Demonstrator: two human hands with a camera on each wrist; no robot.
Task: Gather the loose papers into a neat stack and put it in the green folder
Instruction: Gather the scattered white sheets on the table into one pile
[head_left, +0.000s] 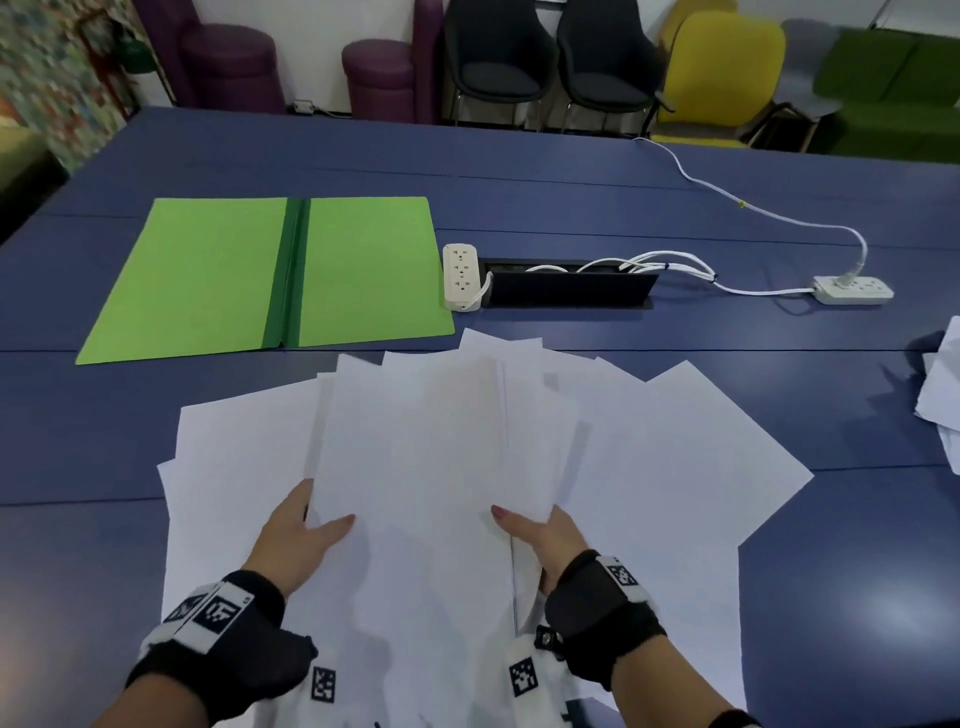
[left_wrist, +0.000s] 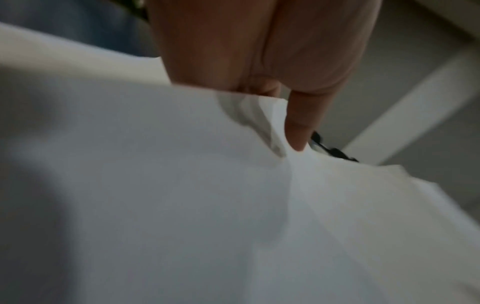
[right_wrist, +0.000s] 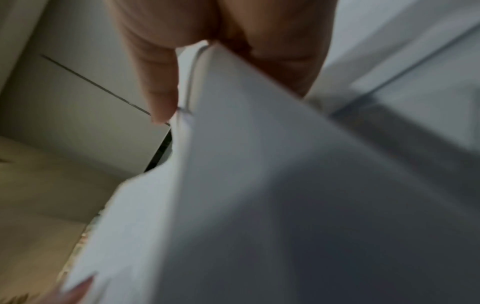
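Note:
Several white papers (head_left: 649, 457) lie fanned and overlapping on the blue table (head_left: 831, 545) in front of me. My left hand (head_left: 306, 525) and right hand (head_left: 535, 525) each grip a lower side of a raised bundle of sheets (head_left: 426, 452), thumbs on top, fingers hidden beneath. The left wrist view shows a thumb (left_wrist: 301, 123) pressed on the paper (left_wrist: 182, 205); the right wrist view shows a thumb (right_wrist: 158, 82) at the sheets' edge (right_wrist: 259, 164). The green folder (head_left: 218, 275) lies open flat at the far left.
A white power strip (head_left: 460, 275) and a black cable box (head_left: 569, 288) sit just right of the folder. A second power strip (head_left: 852, 290) with its white cable lies far right. More paper (head_left: 943, 395) shows at the right edge. Chairs stand beyond the table.

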